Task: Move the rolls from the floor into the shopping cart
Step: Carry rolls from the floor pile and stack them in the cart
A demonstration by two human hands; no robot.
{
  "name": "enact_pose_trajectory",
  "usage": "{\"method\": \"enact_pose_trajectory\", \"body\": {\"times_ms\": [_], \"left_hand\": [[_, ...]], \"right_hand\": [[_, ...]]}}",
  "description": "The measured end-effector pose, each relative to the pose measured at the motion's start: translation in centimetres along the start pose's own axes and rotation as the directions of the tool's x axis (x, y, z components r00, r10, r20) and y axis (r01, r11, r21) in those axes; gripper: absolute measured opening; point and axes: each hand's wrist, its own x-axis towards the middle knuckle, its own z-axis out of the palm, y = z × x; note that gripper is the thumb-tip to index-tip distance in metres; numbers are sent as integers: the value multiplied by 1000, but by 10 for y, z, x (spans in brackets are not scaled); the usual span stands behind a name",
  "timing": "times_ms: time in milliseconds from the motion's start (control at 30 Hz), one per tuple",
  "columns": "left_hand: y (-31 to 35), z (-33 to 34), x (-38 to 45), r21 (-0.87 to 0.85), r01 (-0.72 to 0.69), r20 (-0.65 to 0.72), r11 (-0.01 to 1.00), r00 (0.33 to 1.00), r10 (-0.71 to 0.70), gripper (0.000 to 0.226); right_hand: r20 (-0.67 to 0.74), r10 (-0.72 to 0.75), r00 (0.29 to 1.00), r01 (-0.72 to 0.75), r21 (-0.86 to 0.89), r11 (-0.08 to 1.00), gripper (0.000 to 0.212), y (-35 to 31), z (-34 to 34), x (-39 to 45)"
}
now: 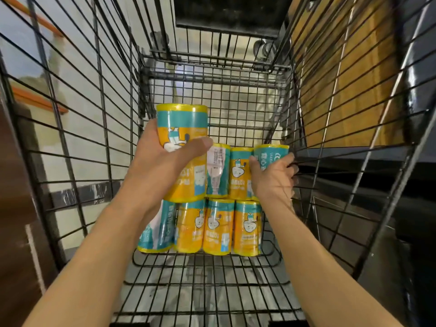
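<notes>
I am looking down into a black wire shopping cart (99, 119). Several yellow and teal wrapped rolls lie in two rows on its floor; the near row (219, 226) sits closest to me and the far row (218, 171) lies behind it. My left hand (162, 161) grips a large roll (182, 128) held above the left end of the far row, thumb across its front. My right hand (273, 175) grips the rightmost roll (271, 153) of the far row, close to the cart's right wall.
The cart's right wall (342, 102) stands right next to my right hand. Bare wire floor (207, 286) lies between the near row and me, and more shows beyond the far row (243, 114). A wooden panel (342, 67) shows outside on the right.
</notes>
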Motion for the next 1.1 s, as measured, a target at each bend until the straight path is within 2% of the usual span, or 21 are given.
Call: {"method": "enact_pose_trajectory", "body": {"times_ms": [200, 300, 367, 533, 733, 933, 1100], "left_hand": [[-6, 5, 2, -18, 16, -4, 1000, 1000, -16, 55], [-10, 8, 1, -25, 21, 8, 999, 1000, -21, 54], [-11, 10, 2, -27, 24, 5, 999, 1000, -24, 54], [-12, 13, 4, -20, 25, -4, 999, 1000, -25, 51], [-16, 12, 4, -18, 18, -19, 1000, 1000, -18, 54], [-24, 9, 4, -17, 17, -21, 1000, 1000, -17, 53], [-25, 10, 9, 0, 28, -33, 1000, 999, -28, 55]], "right_hand": [[-22, 14, 1000, -14, -31, 999, 94, -5, 6, 4], [29, -4, 1000, 5, -45, 999, 83, -1, -1, 3], [62, -67, 996, 72, -95, 993, 83, 6, -7, -3], [44, -203, 978, 206, -334, 920, 83, 18, -17, -30], [131, -397, 908, 417, -342, 842, 74, 30, -17, -27], [174, -423, 889, 448, -520, 727, 82, 34, -6, -20], [219, -364, 905, 424, -514, 745, 84, 23, -12, -17]]}}
